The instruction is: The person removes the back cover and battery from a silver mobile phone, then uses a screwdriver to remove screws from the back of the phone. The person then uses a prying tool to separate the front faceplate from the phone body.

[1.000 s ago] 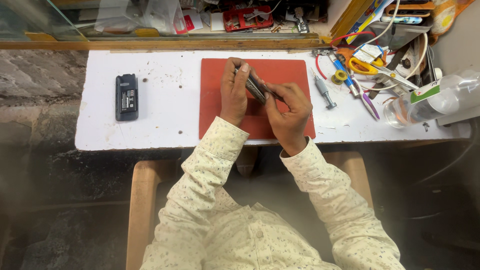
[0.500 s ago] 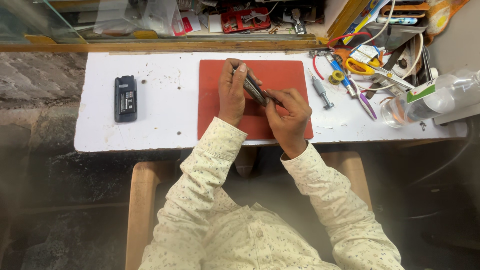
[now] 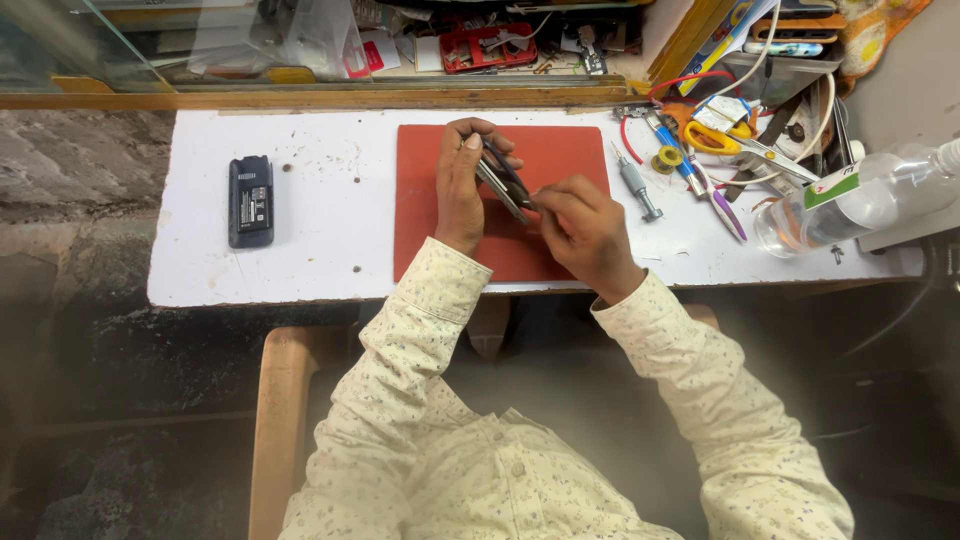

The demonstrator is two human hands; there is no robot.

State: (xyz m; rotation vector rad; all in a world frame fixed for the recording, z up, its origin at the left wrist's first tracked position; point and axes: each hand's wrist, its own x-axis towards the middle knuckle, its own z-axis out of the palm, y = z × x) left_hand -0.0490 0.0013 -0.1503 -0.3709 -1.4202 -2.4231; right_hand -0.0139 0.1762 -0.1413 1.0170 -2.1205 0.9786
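A person sits at a white table (image 3: 330, 250) and works over a red mat (image 3: 560, 160) that lies in the middle of it. The left hand (image 3: 458, 190) is closed around a small dark phone (image 3: 503, 182), which it holds tilted just above the mat, near the mat's upper middle part. The right hand (image 3: 580, 225) comes to the lower end of the phone with the fingertips pinched together; it seems to grasp something thin there, maybe a small tool or the edge of a cover, but this part is too small to tell surely. I judge that the person is in the step of opening or separating one part of the phone, and that the work is somewhere in the middle. The next move, I think, needs a steady hold from the left hand and a small, careful pull or lever from the right one, so that the part comes away without slipping. Well to the left of the mat lies a black battery-like block (image 3: 250, 200). Just to the right of the mat lies a grey screwdriver (image 3: 637, 187), and further right are orange-handled scissors (image 3: 715, 138), some pens and a clear plastic bottle (image 3: 850, 200) on its side.
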